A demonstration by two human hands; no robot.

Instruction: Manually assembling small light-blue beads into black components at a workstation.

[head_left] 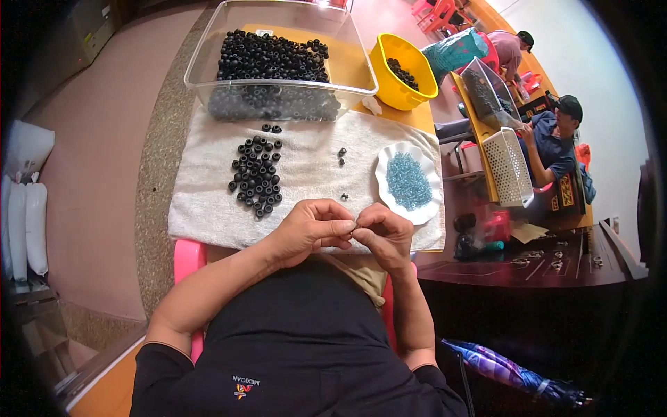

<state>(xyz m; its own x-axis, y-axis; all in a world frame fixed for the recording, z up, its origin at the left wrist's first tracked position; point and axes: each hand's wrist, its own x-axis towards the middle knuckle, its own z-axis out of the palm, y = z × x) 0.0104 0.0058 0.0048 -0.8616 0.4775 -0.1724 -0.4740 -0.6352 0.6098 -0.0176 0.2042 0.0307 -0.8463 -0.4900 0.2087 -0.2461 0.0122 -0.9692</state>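
One clear tub [208, 62] of black beads, one towel [201, 208], one yellow bowl [385, 73] and one white dish [389, 163] sat on the counter [424, 119]. Left hand [309, 229] and right hand [385, 233] met, fingers [345, 226] pinched together on something too small to identify.

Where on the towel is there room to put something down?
The towel is bare on its left side, beside the pile of black beads, and in the middle between that pile and the white dish. It is crowded near both hands.
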